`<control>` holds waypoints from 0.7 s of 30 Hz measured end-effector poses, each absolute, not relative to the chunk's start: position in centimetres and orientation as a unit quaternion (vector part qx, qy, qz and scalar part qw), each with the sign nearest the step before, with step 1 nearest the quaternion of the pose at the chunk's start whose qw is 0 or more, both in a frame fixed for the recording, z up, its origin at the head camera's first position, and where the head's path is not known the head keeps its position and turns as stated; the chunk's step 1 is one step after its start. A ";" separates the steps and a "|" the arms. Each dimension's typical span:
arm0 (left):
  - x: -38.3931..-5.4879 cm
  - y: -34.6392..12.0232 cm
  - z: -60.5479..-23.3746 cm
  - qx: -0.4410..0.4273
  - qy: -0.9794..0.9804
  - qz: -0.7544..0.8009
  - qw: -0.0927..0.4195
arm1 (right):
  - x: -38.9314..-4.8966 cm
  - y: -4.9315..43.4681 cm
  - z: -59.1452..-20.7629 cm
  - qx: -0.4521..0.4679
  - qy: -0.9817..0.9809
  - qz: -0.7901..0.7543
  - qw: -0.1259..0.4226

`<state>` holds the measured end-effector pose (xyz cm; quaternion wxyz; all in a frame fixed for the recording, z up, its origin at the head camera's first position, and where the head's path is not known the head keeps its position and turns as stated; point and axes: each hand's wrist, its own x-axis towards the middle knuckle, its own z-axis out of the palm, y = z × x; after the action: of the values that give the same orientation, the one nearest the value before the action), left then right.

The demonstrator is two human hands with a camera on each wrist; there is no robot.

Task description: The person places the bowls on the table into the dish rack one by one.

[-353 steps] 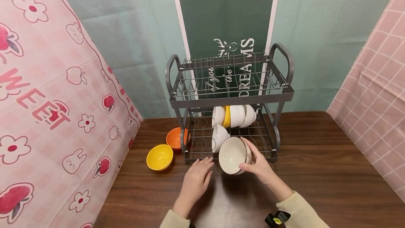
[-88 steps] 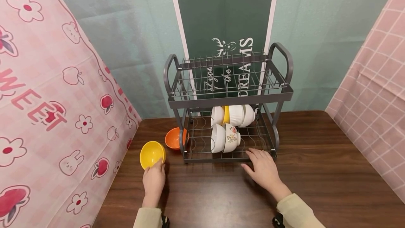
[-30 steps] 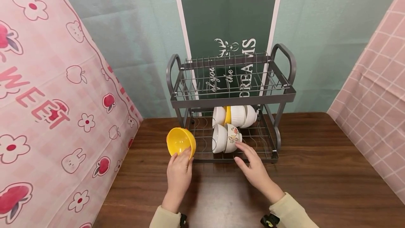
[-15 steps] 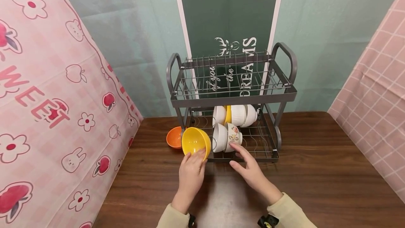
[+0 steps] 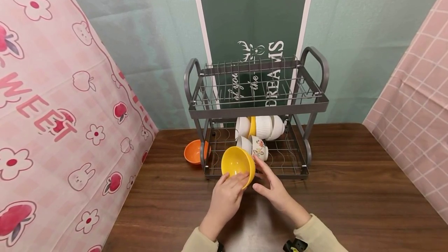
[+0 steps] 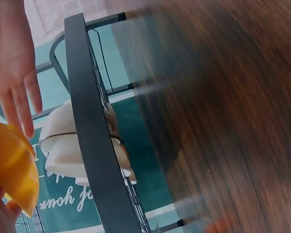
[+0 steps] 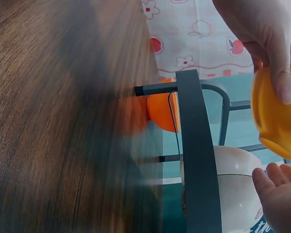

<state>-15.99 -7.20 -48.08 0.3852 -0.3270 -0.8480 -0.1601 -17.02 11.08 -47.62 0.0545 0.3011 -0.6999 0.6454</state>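
My left hand (image 5: 226, 197) grips a yellow bowl (image 5: 233, 161) by its near rim. The bowl is tilted, its inside facing me, and hangs before the front edge of the dark metal dish rack (image 5: 259, 110). Close to its right side is my right hand (image 5: 278, 193), fingers extended and holding nothing; the right wrist view shows a small gap between those fingertips and the yellow bowl (image 7: 276, 114). On the lower tier behind, a white bowl (image 5: 244, 143) and a flower-patterned bowl (image 5: 259, 148) stand on edge, nested, the white one partly hidden by the yellow bowl.
Along the back of the lower tier is a row of bowls on edge: white, yellow, ribbed white (image 5: 263, 127) and white. An orange bowl (image 5: 193, 152) sits on the wooden table (image 5: 350, 189) by the rack's left leg. Wire slots show on the lower tier's left side.
The flower-patterned bowl, earlier in my right hand, now stands in the rack. My left hand has lifted the yellow bowl off the table and carried it rightward; my right hand has shifted left.
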 end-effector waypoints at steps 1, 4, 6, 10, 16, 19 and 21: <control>-15.9 -7.1 -48.1 -0.330 -0.847 -0.158 0.385 | -17.0 11.1 -47.6 0.300 -0.698 0.649 0.053; -15.9 -6.8 -48.2 -0.336 -0.847 -0.156 0.382 | -17.0 11.1 -47.6 0.294 -0.694 0.656 0.048; -15.9 -6.7 -48.3 -0.339 -0.845 -0.154 0.383 | -16.9 11.2 -47.6 0.292 -0.694 0.657 0.047; -15.9 -6.6 -48.4 -0.345 -0.844 -0.152 0.381 | -17.0 11.2 -47.7 0.290 -0.692 0.660 0.040; -15.9 -6.6 -48.5 -0.367 -0.836 -0.155 0.377 | -17.0 11.3 -47.8 0.286 -0.679 0.676 0.023; -15.9 -6.7 -48.7 -0.382 -0.832 -0.155 0.372 | -17.0 11.4 -47.9 0.283 -0.672 0.685 0.015; -16.0 -6.7 -48.7 -0.390 -0.831 -0.156 0.365 | -17.0 11.4 -47.9 0.281 -0.666 0.690 0.010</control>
<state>-15.99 -6.72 -48.67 0.3655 -0.3899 -0.8306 -0.1564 -16.99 11.42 -47.91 0.0102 0.2812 -0.6663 0.6905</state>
